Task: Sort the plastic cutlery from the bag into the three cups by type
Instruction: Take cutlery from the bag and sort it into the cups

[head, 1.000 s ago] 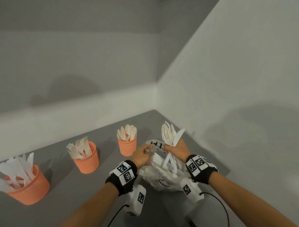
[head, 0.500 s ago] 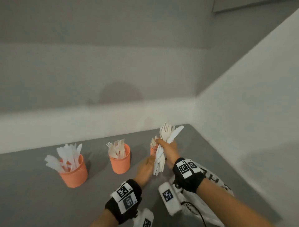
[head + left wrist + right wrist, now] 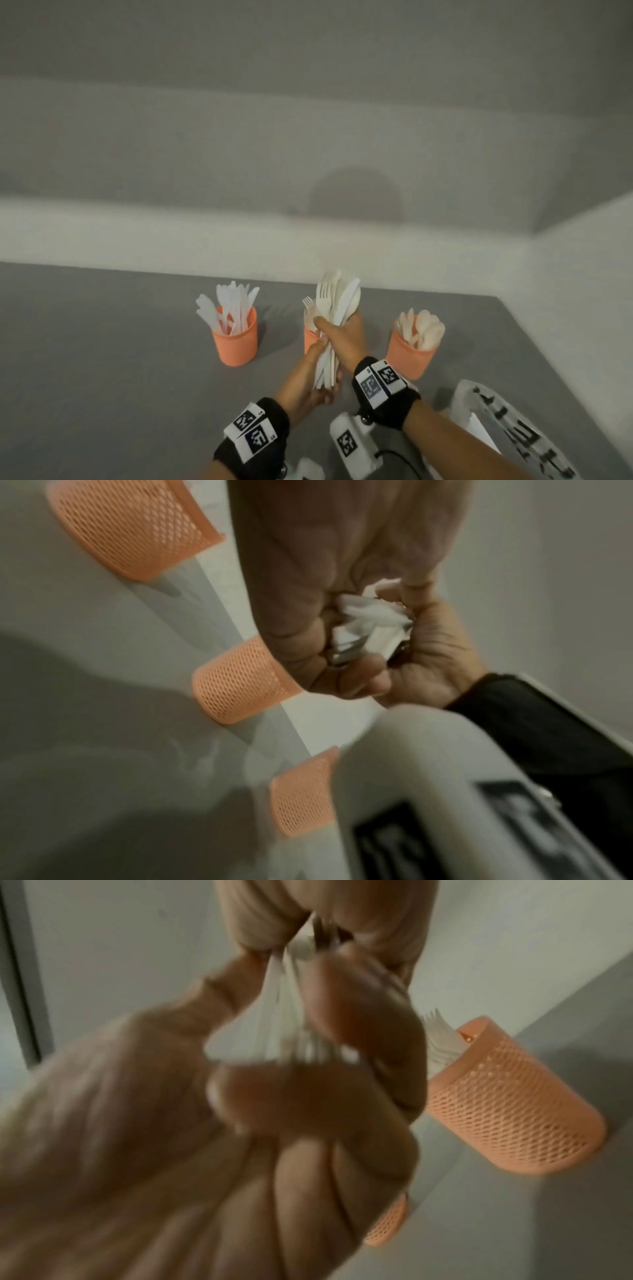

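Upright, a bundle of white cutlery [image 3: 337,308] is gripped in the clenched right hand [image 3: 344,337] above the middle cup [image 3: 310,341]. Its handle ends are grasped from below by the left hand [image 3: 308,373]. Knives are held in the left cup [image 3: 236,342], spoons in the right cup [image 3: 409,354]. The bag [image 3: 513,438] lies near right on the grey table [image 3: 102,342].
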`<action>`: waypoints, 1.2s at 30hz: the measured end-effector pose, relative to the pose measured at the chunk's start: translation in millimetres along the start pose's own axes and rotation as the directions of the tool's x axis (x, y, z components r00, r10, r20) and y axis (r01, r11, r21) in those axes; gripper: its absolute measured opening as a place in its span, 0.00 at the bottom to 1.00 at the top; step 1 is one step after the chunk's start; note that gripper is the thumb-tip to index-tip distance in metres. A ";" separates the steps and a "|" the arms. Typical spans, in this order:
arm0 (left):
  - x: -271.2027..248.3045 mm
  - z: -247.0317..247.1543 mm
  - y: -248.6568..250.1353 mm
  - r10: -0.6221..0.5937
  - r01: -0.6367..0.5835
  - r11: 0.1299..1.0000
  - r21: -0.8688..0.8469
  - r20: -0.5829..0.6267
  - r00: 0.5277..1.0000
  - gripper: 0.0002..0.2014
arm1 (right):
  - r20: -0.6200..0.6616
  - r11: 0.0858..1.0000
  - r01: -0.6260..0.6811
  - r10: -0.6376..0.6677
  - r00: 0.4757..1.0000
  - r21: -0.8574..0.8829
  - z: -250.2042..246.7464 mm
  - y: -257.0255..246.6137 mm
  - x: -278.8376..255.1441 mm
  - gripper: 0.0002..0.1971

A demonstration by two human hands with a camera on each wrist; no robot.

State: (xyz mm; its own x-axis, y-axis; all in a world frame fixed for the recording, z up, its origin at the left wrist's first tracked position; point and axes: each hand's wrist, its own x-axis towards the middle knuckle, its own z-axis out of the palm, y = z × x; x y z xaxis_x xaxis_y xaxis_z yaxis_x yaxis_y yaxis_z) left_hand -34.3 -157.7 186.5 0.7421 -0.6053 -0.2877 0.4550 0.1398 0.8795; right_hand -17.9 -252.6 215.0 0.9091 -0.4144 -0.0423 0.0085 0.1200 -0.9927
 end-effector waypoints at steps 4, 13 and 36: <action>-1.3 -12.9 7.8 -0.019 0.020 0.992 0.125 -0.004 1.000 0.14 | 0.155 0.990 -0.132 0.137 0.978 -0.046 5.5 0.6 4.1 0.15; 5.6 -23.9 14.7 -0.107 0.107 0.993 0.049 0.000 0.994 0.14 | 0.558 0.894 -0.443 0.332 0.761 0.072 8.8 11.9 14.4 0.05; 38.8 -49.3 36.5 0.356 -0.136 0.877 0.461 -0.432 0.829 0.08 | 0.249 0.973 -0.090 0.143 0.958 -0.212 15.1 41.3 22.8 0.03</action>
State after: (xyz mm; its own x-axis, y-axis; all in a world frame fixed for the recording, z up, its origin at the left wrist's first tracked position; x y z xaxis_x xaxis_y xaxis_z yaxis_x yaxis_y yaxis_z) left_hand 35.4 -137.5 188.7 0.9895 -0.1133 -0.0894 0.0712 -0.1560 0.9852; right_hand 9.5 -243.5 174.8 0.9757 -0.1549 -0.1547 -0.1622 -0.0374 -0.9860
